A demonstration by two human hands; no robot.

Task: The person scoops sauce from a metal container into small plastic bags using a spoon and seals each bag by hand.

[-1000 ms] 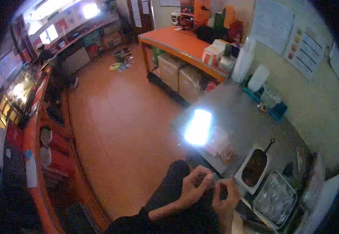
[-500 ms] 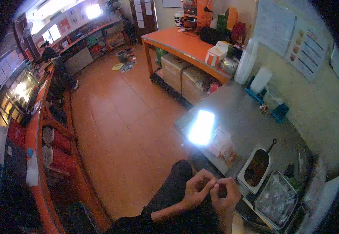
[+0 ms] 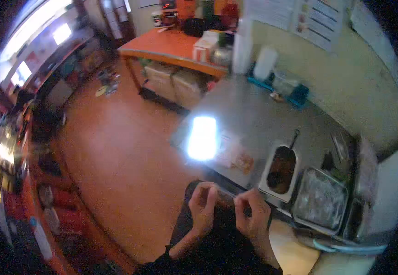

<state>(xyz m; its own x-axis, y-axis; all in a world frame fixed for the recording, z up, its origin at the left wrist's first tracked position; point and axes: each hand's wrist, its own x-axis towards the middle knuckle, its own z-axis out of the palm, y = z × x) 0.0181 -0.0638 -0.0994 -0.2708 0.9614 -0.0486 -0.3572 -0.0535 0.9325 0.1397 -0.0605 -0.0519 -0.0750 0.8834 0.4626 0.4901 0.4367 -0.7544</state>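
Observation:
My left hand (image 3: 202,206) is in front of the steel counter's front edge, above my dark-clothed lap, with thumb and fingers curled together in a pinch. To its right, my right hand (image 3: 252,211) is pinched in a similar way, close to the counter edge. A thin pale line shows between the fingertips; whether it is something held or part of the edge I cannot tell. Nearest my right hand stands a steel pan (image 3: 280,176) of dark brown contents with a black-handled utensil. Beside it is a rectangular tray (image 3: 320,199) covered with clear plastic.
A glaring bright screen or lamp (image 3: 202,138) stands at the counter's (image 3: 249,110) left edge, next to a clear plastic pack (image 3: 235,156). Teal holders (image 3: 295,95) stand by the wall. Beyond is an orange table (image 3: 162,43) with cardboard boxes below. Red-tiled floor (image 3: 112,169) lies left.
My hands, fingertips together before, have moved apart, with a gap between them now. The view has swung to the right, so the counter appears further left.

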